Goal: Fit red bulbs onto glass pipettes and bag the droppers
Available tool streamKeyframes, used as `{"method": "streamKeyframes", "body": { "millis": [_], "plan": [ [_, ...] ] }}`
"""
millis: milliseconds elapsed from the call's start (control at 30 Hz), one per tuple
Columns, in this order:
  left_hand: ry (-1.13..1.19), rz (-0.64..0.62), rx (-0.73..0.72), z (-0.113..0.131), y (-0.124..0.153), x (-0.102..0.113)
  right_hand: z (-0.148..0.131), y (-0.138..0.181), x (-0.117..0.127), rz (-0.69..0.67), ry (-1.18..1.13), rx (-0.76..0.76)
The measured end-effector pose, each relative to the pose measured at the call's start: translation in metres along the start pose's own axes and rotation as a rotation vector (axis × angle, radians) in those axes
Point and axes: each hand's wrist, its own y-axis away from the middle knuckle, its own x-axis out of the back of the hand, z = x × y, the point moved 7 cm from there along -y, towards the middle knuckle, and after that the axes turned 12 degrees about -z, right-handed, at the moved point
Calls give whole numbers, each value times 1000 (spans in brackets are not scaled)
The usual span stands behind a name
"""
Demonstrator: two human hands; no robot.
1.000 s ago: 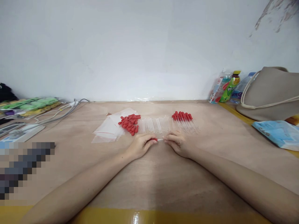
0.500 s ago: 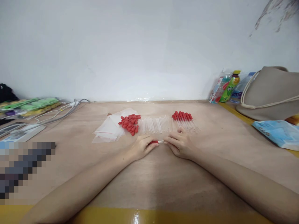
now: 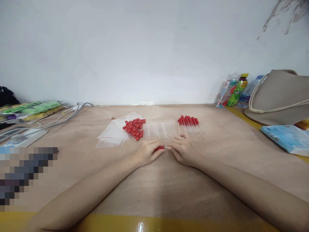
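Note:
My left hand (image 3: 147, 152) is closed on a red rubber bulb (image 3: 159, 148). A thin clear tube (image 3: 166, 148) sticks out of the bulb's right end, and my right hand (image 3: 184, 150) pinches its other end. Beyond my left hand lies a pile of loose red bulbs (image 3: 134, 129). A row of clear tubes (image 3: 159, 129) is spread side by side to the right of that pile. Past my right hand, several droppers (image 3: 188, 120) with red bulbs on clear tubes lie in a group, bulbs toward the wall.
Flat clear zip bags (image 3: 109, 137) lie left of the bulbs. Cables (image 3: 65, 120) and bagged green items (image 3: 33, 109) are at the far left. On the right are bottles (image 3: 238, 91), a grey bag (image 3: 282, 96) and a blue packet (image 3: 287, 138).
My hands have drawn slightly closer together, and less of the clear tube shows between them. The objects on the table have not moved.

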Motion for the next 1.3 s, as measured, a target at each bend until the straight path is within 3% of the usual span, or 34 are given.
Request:
{"method": "streamKeyframes", "body": {
  "millis": [233, 400, 633, 900, 1100, 1300],
  "plan": [
    [97, 56, 79, -10, -1, 5, 9, -5, 6, -106, 26, -122],
    [114, 75, 163, -16, 2, 5, 64, -8, 16, -76, 38, -535],
    [128, 48, 147, -14, 3, 4, 115, -13, 4, -151, 94, -859],
    [134, 6, 145, -14, 2, 2, 121, -26, -16, -187, 78, -892],
    [157, -3, 125, -11, 1, 2, 125, -22, -10, -123, 126, -914],
    [161, -2, 111, -11, 1, 3, 127, -20, -14, -166, 168, -932]
  ]
}}
